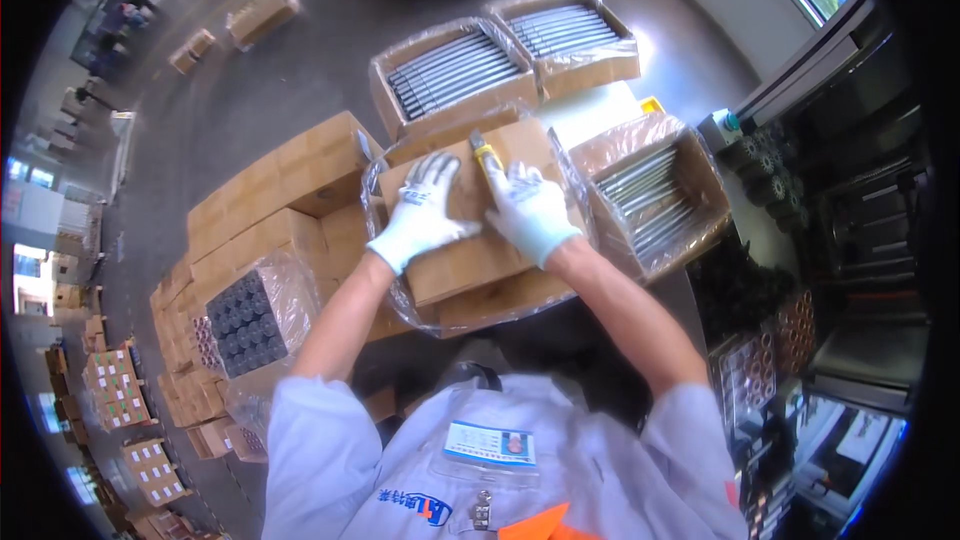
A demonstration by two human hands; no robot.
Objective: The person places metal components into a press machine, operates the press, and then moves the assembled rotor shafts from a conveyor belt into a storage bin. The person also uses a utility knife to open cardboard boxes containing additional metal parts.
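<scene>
A brown cardboard piece (470, 265) lies in front of me, with clear plastic film (400, 302) bunched around its edges. I cannot tell if it is a loose sheet or the top of a carton. On its left half rests my left hand (420, 212), white-gloved, fingers stretched out and holding nothing. My right hand (530, 208), also gloved, is closed around a yellow utility knife (487, 154). The knife's grey front end points away from me over the cardboard's far edge. Whether the blade is out is too small to make out.
Two open plastic-lined cartons of metal rods (455, 70) stand beyond, and another carton of rods (655, 190) sits at right. Stacked cartons (270, 180) fill the left, one carton holding dark round-ended parts (245, 322). Dark machinery parts (770, 180) stand at far right.
</scene>
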